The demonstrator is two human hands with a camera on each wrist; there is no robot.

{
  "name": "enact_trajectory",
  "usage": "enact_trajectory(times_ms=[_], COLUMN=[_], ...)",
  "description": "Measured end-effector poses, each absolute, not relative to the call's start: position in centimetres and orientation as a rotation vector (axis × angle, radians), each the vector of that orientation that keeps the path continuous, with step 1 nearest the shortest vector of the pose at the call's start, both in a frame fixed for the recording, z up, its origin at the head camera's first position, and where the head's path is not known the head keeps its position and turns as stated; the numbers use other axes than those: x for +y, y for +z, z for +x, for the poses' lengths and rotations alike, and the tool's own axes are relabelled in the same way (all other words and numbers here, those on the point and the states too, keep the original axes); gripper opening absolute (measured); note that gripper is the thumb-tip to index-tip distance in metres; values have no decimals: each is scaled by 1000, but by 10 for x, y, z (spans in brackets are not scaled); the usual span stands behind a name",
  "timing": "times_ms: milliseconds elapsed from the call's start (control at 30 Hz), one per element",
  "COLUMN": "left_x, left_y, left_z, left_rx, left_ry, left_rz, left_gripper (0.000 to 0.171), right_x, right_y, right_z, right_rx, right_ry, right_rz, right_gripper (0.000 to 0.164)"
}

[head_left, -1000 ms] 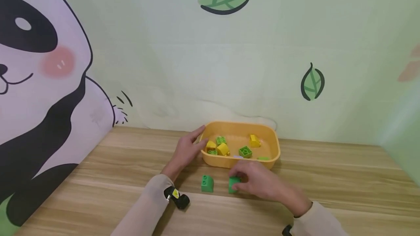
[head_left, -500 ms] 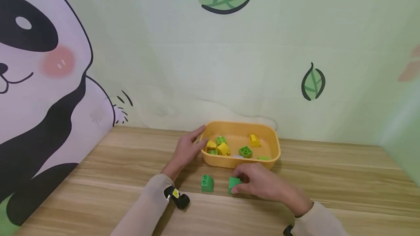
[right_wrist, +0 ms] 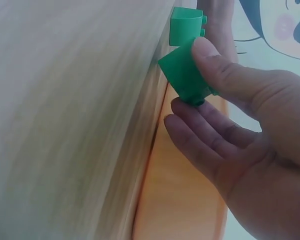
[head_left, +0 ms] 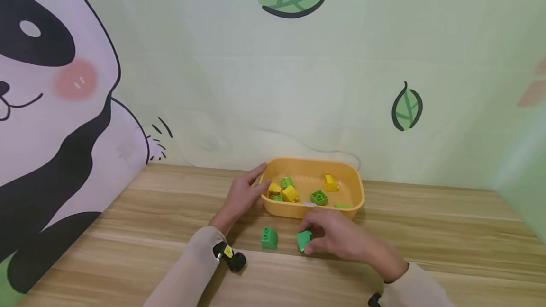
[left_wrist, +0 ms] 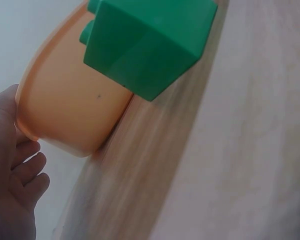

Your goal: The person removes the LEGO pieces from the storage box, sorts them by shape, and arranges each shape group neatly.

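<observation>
My left hand grips the left end of a yellow-orange plastic tub, fingers outside the wall and thumb at the rim. In front of the tub, my right hand pinches a green toy building brick between thumb and fingertips. This brick is tilted in the right wrist view, its studs turned toward the fingers. A second green brick with a sloped side stands on the table between the hands, studs facing left. It looms large in the left wrist view as a green block.
Inside the tub lie yellow bricks, light green bricks and a pale blue piece, partly hidden by the front wall. The wood-grain table meets a printed wall cloth just behind the tub.
The green brick in my right hand has turned from roughly square-on to tilted as the fingers shifted on it. My left hand, the tub and the other green brick have stayed put.
</observation>
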State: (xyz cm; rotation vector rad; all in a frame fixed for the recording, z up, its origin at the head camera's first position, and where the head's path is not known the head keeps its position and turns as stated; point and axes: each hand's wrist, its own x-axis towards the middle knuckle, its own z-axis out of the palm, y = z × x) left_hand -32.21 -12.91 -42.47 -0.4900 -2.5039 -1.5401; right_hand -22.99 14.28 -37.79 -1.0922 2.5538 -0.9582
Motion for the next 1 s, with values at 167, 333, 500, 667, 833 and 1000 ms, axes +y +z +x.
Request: enact_trajectory(times_ms=[167,333,500,667,833,1000], left_x=[-130,-130,-131,-131,-130,-130], left_y=[-426,-426,-425,-425,-426,-426], left_z=[-322,-323,-322,-322,-324,-324], left_rx=[-2504,-2503,-2507,-2509,-2501,-2501], left_ry=[-1521,-1523,-1544,-1537,-1538,-1537], left_rz=[-486,-485,-465,-466,-495,-489], left_gripper=[58,58,57,57,58,57], right_x=[142,142,138,136,132,131], right_y=[-379,-379,-384,-398,-389,-388], right_z=[-228,-226,-227,-232,-225,-225], right_rx=[2526,2519,2536,2609,2626,2635], right_ry=[-942,-957,-953,-905,-926,-912], right_rz=[-1098,-1102,-1129,-1194,-1060,-1042], right_gripper=[23,24,30,39,40,39])
